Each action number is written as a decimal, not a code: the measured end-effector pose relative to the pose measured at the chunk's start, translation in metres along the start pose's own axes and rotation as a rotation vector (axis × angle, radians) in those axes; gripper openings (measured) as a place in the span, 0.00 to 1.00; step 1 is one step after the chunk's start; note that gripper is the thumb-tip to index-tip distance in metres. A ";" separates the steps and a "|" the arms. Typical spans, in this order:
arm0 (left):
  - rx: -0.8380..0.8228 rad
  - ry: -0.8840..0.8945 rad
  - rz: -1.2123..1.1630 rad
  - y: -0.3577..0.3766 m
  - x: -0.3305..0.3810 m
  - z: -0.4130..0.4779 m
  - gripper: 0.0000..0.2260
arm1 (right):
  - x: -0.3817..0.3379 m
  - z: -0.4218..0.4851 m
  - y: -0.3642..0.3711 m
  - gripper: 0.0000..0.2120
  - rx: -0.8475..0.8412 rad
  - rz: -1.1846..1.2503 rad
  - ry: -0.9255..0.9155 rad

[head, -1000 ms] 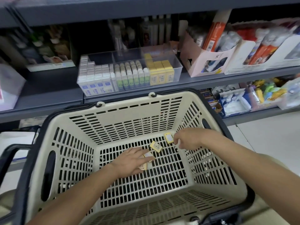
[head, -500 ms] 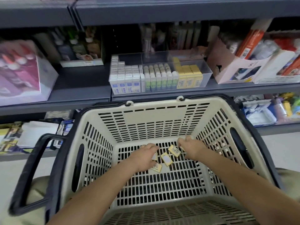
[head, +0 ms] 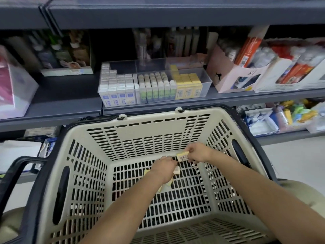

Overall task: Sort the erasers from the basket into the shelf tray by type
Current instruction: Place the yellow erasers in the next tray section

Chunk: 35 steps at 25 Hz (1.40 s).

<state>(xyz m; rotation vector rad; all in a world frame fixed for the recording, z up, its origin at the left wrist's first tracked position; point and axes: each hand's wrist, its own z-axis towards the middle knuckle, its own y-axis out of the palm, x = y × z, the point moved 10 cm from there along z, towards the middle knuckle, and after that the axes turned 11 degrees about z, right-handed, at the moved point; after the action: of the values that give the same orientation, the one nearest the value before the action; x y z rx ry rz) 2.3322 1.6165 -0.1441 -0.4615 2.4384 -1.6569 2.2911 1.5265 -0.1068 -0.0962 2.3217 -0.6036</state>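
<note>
A yellow eraser (head: 182, 156), barcode side up, is pinched between the fingers and thumb of the right hand (head: 198, 152), just right of the frame's centre and near the foot of the basket's far wall. The left hand (head: 163, 169) is seen from the back immediately to the left, its fingers bent downward and the tips close to that eraser. Whether anything is gripped beneath it cannot be told. A few loose erasers (head: 176, 171), pale yellow and blurred, are scattered on the slatted floor around and partly under that hand. All of this is held in the cream basket (head: 153, 132) with a dark rim, by which the lower half of the frame is filled.

Above it, at upper centre, a clear tray (head: 206, 80) is set on the grey shelf (head: 66, 104). Upright rows are stood in it: blue-and-white erasers (head: 117, 90) at left, green-labelled erasers (head: 156, 88) in the middle, yellow-boxed erasers (head: 189, 85) at right. Cardboard display boxes (head: 228, 80) are placed to the right of the tray on the same shelf.
</note>
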 end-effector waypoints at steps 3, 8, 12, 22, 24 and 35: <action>-0.066 -0.124 -0.198 0.004 -0.023 -0.011 0.11 | -0.008 -0.005 0.002 0.10 -0.036 0.158 0.006; 0.003 -0.388 -0.918 -0.028 -0.074 -0.036 0.07 | -0.042 -0.022 -0.003 0.09 -0.122 0.342 -0.098; 0.025 -0.300 -1.437 -0.062 -0.060 -0.048 0.07 | -0.072 -0.036 -0.014 0.09 -0.127 0.342 -0.212; 0.430 -0.119 -1.365 -0.183 -0.068 -0.053 0.08 | -0.137 -0.071 -0.097 0.06 -0.004 0.489 -0.480; 0.600 -0.147 -1.245 -0.208 -0.083 -0.053 0.07 | -0.155 -0.070 -0.124 0.05 0.051 0.536 -0.544; 0.828 -0.199 -1.027 -0.221 -0.109 -0.043 0.13 | -0.247 0.006 -0.238 0.13 0.756 -0.163 -0.670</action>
<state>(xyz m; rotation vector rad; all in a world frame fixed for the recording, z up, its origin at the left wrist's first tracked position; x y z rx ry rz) 2.4586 1.6157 0.0723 -1.7405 1.1380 -2.5321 2.4530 1.3710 0.1535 -0.1094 1.3493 -1.2678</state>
